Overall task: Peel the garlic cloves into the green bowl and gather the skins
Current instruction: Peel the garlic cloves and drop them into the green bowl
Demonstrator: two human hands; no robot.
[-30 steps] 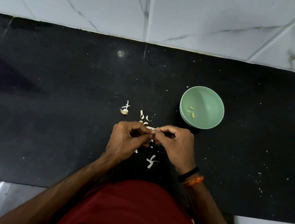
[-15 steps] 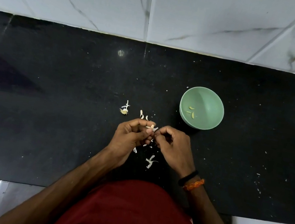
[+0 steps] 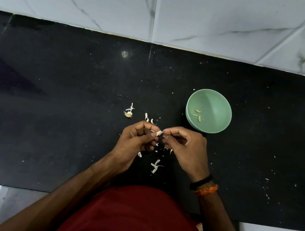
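Comparing earlier views, little change is noted: beside the green bowl (image 3: 209, 111), a garlic clove (image 3: 158, 133) remains pinched by left hand (image 3: 137, 140) and apparently right hand (image 3: 186, 148); peeling unfinished.

Garlic clove (image 3: 158, 133) pinched between left hand (image 3: 137, 140) and right hand (image 3: 186, 149) over black counter (image 3: 46, 117).
Green bowl (image 3: 220, 104) set just beyond right hand, three peeled cloves (image 3: 197, 115) inside; skins (image 3: 155, 166) scattered beneath hands; root end (image 3: 128, 114) lying left.

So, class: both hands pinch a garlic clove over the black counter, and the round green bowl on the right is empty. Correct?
Not quite. The head view shows the round green bowl holds a few pale peeled cloves. The rest stands: left hand and right hand pinch a garlic clove.
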